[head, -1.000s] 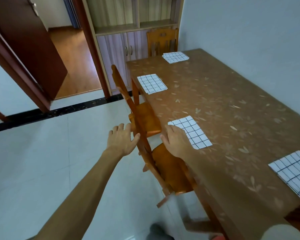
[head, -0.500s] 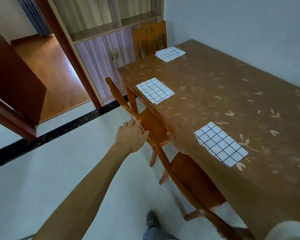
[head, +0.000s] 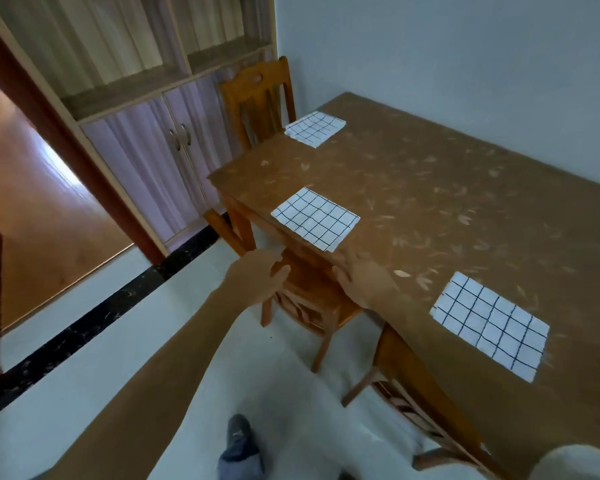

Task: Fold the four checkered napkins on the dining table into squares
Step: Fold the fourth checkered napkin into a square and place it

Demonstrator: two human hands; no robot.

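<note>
Only three checkered napkins show on the dining table (head: pixel 430 202), each flat and square. The middle napkin (head: pixel 314 218) lies just beyond the right hand (head: pixel 364 282), the near napkin (head: pixel 489 327) to its right, and the far napkin (head: pixel 314 128) well ahead. The right hand and the left hand (head: pixel 257 282) hold nothing, fingers loosely straight, over one chair (head: pixel 312 299) of three.

Soft, even daylight fills the room, brightest through the doorway (head: pixel 32 188) at left. Wide-angle distortion bends the edges. The hands (head: pixel 257 282) show slight motion blur.
</note>
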